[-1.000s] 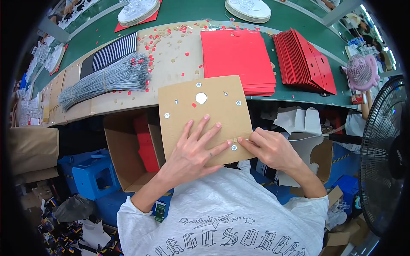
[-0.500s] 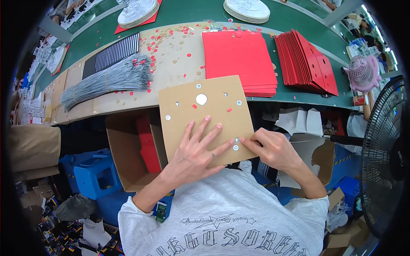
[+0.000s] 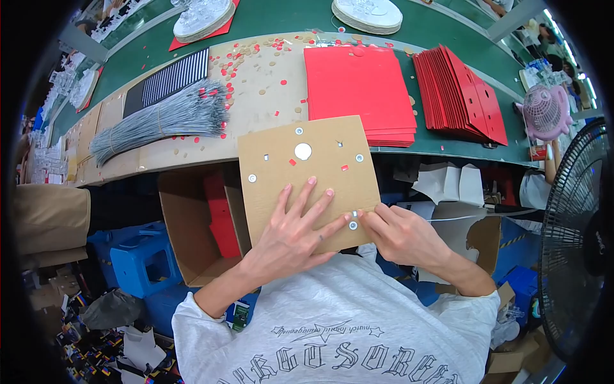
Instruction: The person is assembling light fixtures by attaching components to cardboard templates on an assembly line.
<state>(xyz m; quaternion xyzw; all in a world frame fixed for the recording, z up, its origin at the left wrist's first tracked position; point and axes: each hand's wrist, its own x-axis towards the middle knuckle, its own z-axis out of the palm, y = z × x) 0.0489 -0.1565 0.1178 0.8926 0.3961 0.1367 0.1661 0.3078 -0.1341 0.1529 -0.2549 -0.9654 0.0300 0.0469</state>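
Observation:
A square brown cardboard panel [image 3: 275,198] is tilted in front of me at the table's near edge. It has a round hole, small slots and several metal eyelets, with two red bits on its face. My left hand [image 3: 291,227] lies flat on its lower part with fingers spread, the index fingertip close to a lower-right slot. At that slot my right hand [image 3: 403,237] pinches, fingertips against the panel's right side. A thin grey wire [image 3: 467,217] sticks out to the right from behind this hand and appears held in it; its other end is hidden by the fingers.
On the table [image 3: 256,128] lie a bundle of grey wires [image 3: 160,121], striped black sheets [image 3: 176,83], flat red sheets [image 3: 358,89], folded red pieces [image 3: 454,96] and scattered confetti. Below stand an open carton [image 3: 185,230] and blue stool [image 3: 146,259]. A black fan [image 3: 575,237] is at right.
My right hand has turned and shifted slightly down and left, closing in at the slot. The grey wire now shows to its right. My left hand stays on the panel, which has barely moved.

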